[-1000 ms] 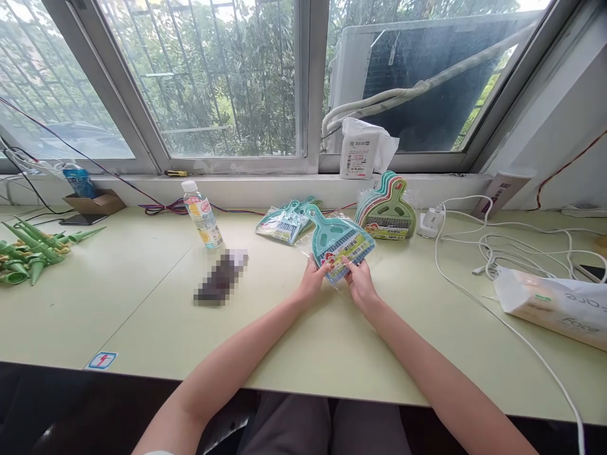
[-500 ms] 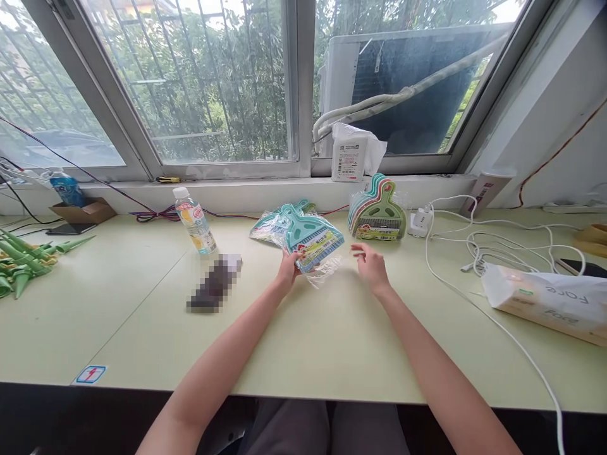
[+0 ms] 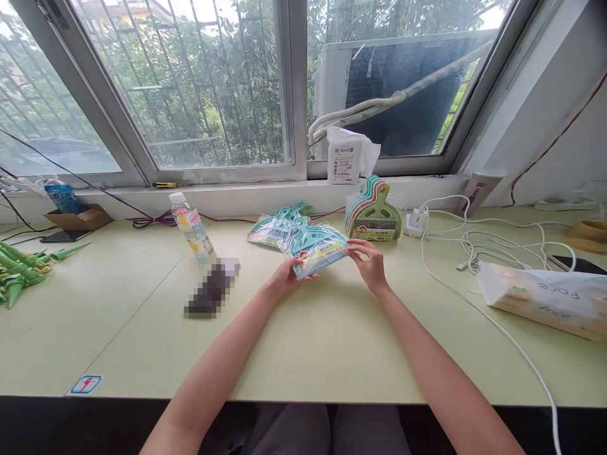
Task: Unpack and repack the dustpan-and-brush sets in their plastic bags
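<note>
A turquoise mini dustpan-and-brush set in clear plastic wrap is held over the table, tilted. My left hand grips its lower left corner, thumb on the front and fingers under it. At its right edge, my right hand pinches the corner of the wrapped set between thumb and fingers. Behind it lie more wrapped turquoise dustpan sets, partly hidden by the held one. Beyond my right hand stands a stack of dustpan sets in several colours, a green one in front.
Left of the hands stand a drink bottle and a blurred-out dark object. A white charger with looped cable and a tissue pack lie right. Green artificial leaves lie far left. A tissue packet sits on the sill.
My right hand has moved left onto the right edge of the set. The set has tipped flatter, and the loose plastic hanging from its lower edge no longer shows.
</note>
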Demonstrator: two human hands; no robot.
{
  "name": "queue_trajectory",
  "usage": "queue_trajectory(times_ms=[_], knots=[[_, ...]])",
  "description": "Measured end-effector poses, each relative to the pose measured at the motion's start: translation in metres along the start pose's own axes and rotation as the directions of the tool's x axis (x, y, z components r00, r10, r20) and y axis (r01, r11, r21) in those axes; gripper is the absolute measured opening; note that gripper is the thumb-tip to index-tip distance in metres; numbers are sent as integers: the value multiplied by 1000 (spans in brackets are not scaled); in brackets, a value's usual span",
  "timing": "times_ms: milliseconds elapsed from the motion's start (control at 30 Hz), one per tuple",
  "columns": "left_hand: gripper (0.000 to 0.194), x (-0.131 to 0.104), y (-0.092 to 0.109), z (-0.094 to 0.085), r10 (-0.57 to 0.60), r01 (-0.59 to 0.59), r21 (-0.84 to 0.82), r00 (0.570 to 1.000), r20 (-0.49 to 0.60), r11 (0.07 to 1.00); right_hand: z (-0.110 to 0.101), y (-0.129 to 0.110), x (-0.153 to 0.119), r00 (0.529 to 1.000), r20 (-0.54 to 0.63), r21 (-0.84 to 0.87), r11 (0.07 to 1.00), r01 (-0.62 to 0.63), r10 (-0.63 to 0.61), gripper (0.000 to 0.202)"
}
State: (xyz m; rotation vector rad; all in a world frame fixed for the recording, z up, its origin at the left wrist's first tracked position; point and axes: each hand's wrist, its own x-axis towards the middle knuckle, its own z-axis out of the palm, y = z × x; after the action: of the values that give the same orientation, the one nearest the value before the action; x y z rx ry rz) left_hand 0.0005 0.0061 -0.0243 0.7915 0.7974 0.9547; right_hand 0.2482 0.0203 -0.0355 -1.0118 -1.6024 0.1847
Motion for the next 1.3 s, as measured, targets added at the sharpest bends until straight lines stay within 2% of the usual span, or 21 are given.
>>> queue_trajectory(times_ms=[200, 633, 700, 767, 833, 933, 1000, 1100, 1200, 1300], knots=[[34, 1, -4, 1, 1, -19, 154, 993, 118, 988, 4, 7, -3, 996, -58, 49, 997, -63, 66, 18], [57, 11, -13, -13, 35, -92, 276, 979, 202, 957, 12, 21, -8, 994, -85, -11, 998, -70, 69, 18], [58, 13, -14, -15, 48, -111, 301, 977, 210, 947, 14, 27, -9, 989, -66, 46, 990, -130, 133, 23], [59, 14, -14, -16, 54, -117, 325, 979, 198, 938, 16, 35, -10, 966, -24, 141, 957, -252, 258, 40], [58, 13, -13, -14, 56, -116, 334, 982, 183, 936, 18, 43, -9, 919, 59, 255, 884, -391, 389, 55], [65, 9, -13, -5, 76, -138, 356, 980, 183, 924, 17, 51, -5, 854, 178, 414, 750, -516, 489, 59], [73, 7, -15, 4, 142, -209, 434, 973, 181, 877, 15, 53, -1, 837, 169, 480, 698, -531, 521, 57], [73, 10, -21, 16, 289, -301, 562, 951, 113, 770, 8, 49, 3, 828, 106, 510, 685, -521, 551, 51], [52, 23, -21, 25, 377, -290, 666, 926, 14, 688, -3, 41, 6, 833, 52, 490, 713, -503, 552, 46], [31, 39, -12, 38, 443, -273, 812, 896, 19, 517, -18, 40, 10, 839, -46, 392, 782, -484, 543, 41]])
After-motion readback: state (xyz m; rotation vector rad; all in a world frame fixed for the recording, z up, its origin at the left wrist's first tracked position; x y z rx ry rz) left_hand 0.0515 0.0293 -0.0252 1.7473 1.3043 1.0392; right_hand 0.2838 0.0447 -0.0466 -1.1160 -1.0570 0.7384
